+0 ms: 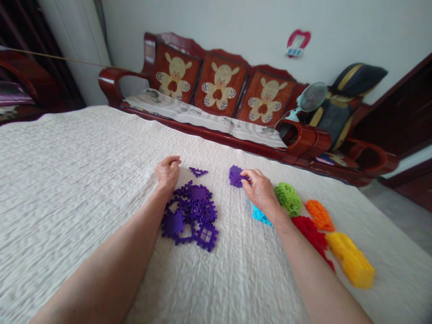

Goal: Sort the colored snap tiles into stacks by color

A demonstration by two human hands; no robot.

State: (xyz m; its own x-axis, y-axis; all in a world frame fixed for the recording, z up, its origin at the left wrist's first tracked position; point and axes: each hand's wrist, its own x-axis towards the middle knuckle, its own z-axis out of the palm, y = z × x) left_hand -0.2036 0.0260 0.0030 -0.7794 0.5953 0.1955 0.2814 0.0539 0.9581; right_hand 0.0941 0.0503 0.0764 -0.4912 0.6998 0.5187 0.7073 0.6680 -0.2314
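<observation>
My right hand [259, 186] pinches a purple interlocking tile at the edge of a small purple stack [235, 174]. Whether that tile is apart from the stack is hard to see. My left hand [168, 172] is loosely curled above the cloth, no piece showing in its fingers; its palm is hidden. Just right of it lies a purple triangular frame piece [198, 172]. A loose heap of purple tiles [199, 193], some solid and some window-like, spreads below my left hand. Light blue pieces [261, 216] lie partly hidden under my right wrist.
Right of my right forearm sit groups of green [288, 199], orange [319, 215], red [310, 236] and yellow pieces [351, 260]. A pale quilted cover [84, 166] lies under everything. Beyond its far edge stand a wooden sofa [202, 128] and a small fan [312, 96].
</observation>
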